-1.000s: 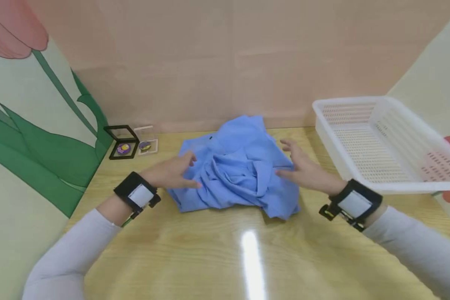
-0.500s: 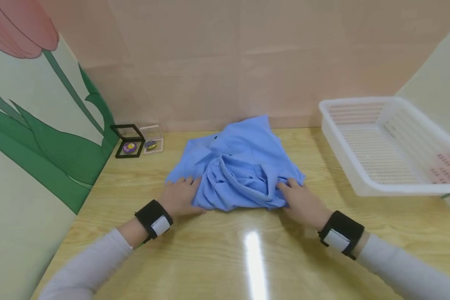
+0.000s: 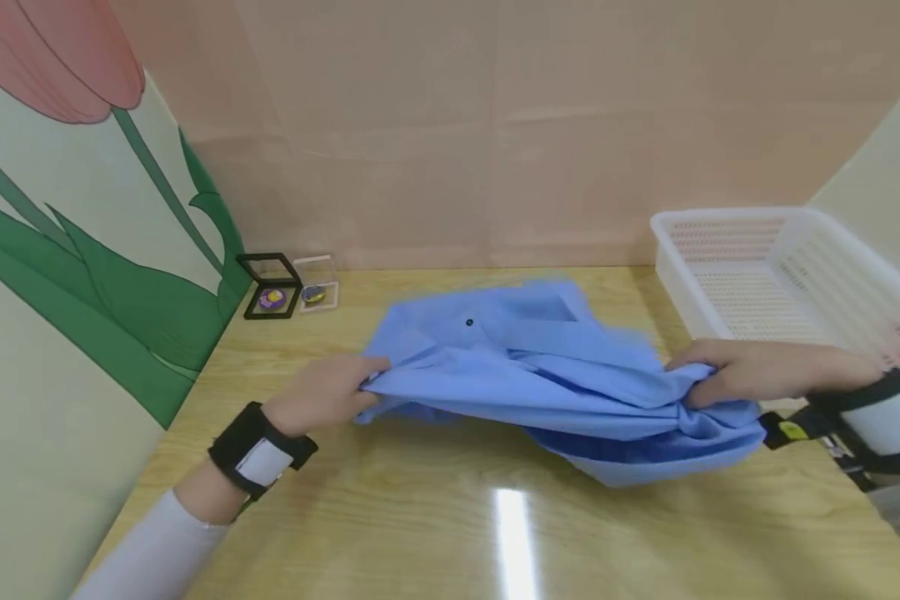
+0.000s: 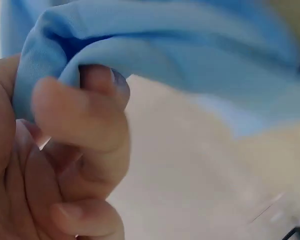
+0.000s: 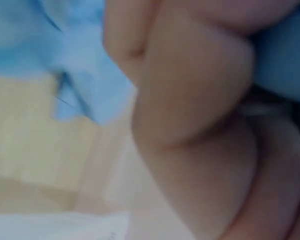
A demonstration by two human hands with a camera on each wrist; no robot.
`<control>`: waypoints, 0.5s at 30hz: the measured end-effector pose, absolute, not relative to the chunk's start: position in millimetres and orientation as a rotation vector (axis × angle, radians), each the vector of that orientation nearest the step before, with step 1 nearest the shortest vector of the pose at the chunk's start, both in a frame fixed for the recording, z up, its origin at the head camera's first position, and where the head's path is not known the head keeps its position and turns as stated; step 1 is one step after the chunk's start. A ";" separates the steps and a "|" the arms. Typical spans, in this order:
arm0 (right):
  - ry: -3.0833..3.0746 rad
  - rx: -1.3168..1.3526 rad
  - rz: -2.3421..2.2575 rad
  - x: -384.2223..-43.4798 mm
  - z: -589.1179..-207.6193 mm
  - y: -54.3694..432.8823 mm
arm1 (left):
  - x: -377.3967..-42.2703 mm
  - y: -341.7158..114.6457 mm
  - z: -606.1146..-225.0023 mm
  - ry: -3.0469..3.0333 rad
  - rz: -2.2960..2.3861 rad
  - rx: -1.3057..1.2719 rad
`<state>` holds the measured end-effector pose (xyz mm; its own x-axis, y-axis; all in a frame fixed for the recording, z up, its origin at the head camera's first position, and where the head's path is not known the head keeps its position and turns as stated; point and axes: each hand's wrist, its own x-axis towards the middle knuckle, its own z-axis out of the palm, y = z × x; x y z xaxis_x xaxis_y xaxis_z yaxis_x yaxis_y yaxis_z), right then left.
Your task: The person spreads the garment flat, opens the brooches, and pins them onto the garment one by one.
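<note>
A light blue shirt (image 3: 495, 392) with a dark button is stretched sideways between the two hands, its near edge raised off the table. My left hand (image 3: 324, 393) pinches its left end; in the left wrist view, a fold of the shirt (image 4: 140, 55) runs between the thumb and curled fingers. At the other end my right hand (image 3: 776, 371) grips a bunched part, and loose cloth sags below it. The right wrist view is blurred, with curled fingers (image 5: 190, 95) round blue cloth.
A white slotted plastic basket (image 3: 690, 279) stands at the back right, close behind the right hand. Two small open cases, one black (image 3: 273, 302) and one clear (image 3: 318, 296), lie at the back left with round badges inside. The wooden table (image 3: 390, 525) ends at a covered wall.
Both hands came down onto the crumpled shirt and took hold of it. The shirt's near edge is now lifted and drawn wide, the right hand having moved far to the right.
</note>
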<state>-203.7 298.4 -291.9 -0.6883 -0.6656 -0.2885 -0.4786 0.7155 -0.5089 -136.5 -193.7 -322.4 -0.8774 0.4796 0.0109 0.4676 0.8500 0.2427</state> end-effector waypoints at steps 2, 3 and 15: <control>2.465 -0.928 -0.578 -214.3 -276.7 304.5 | -135.3 -197.2 -300.6 2.983 0.421 0.790; 2.473 -0.970 -0.599 -222.7 -268.9 304.6 | -137.8 -199.2 -290.5 3.009 0.427 0.795; 2.382 -0.234 -1.565 -358.9 -210.8 245.1 | -246.3 -209.5 -211.3 2.829 1.381 0.236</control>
<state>-358.9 245.1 -210.8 -0.9474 -0.2858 -0.1439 0.0185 0.4000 -0.9163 -246.3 -209.5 -211.3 -0.9887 0.1274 0.0789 0.1406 0.6058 0.7831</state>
